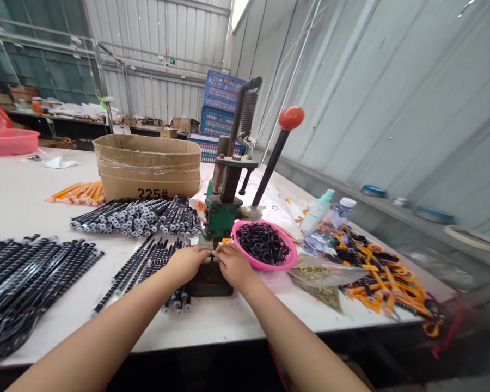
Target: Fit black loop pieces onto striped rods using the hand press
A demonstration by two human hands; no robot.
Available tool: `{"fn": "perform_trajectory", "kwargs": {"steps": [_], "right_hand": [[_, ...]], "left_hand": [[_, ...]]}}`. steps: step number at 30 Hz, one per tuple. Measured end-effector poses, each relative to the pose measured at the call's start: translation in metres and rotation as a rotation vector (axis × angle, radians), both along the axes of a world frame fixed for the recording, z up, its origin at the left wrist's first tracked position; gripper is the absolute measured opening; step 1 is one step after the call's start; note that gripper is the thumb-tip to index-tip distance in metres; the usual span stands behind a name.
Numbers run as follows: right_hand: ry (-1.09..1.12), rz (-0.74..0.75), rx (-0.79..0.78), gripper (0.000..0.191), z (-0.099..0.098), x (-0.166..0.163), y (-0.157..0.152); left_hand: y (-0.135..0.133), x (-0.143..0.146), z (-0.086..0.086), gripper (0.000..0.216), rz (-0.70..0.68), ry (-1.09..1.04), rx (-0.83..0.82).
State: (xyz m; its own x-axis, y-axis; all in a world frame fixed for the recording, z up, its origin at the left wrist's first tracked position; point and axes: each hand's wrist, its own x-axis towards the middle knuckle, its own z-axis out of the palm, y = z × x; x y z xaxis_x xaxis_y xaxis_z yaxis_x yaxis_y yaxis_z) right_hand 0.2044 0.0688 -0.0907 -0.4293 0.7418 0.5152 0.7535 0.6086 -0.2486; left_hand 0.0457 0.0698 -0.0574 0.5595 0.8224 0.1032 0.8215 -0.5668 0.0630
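Observation:
Both my hands meet at the base of a green hand press (221, 215) on a white table (16, 196). My left hand (187, 262) is curled, fingertips pinched at the press base over the ends of black rods (147, 264). My right hand (233, 263) is closed too, its fingertips touching the same spot; what they pinch is too small to make out. The press's black lever with a red ball knob (291, 117) stands raised to the right. A pink bowl (294, 255) of black ring-shaped parts sits just right of my right hand.
Piles of black rods (136, 216) lie left and behind, orange ones (79, 191) farther back by a cardboard box (147, 166). Bottles (316, 211), a bag of small brass parts (324, 280) and orange-black pieces (386, 277) crowd the right. A metal wall runs along the right.

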Motion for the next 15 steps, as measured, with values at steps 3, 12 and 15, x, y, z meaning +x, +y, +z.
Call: {"fn": "perform_trajectory", "kwargs": {"steps": [3,12,15], "right_hand": [[-0.010,0.017,0.039,0.027,0.009,0.001,-0.015],[0.883,-0.110,0.091,0.062,0.224,0.044,0.017],[0.583,-0.093,0.132,0.073,0.264,0.070,0.005]], "left_hand": [[-0.005,0.001,0.001,0.035,-0.018,0.071,0.042],[-0.003,0.001,0.010,0.035,-0.093,0.232,0.105],[-0.001,0.001,0.013,0.035,-0.120,0.249,0.112]]}}
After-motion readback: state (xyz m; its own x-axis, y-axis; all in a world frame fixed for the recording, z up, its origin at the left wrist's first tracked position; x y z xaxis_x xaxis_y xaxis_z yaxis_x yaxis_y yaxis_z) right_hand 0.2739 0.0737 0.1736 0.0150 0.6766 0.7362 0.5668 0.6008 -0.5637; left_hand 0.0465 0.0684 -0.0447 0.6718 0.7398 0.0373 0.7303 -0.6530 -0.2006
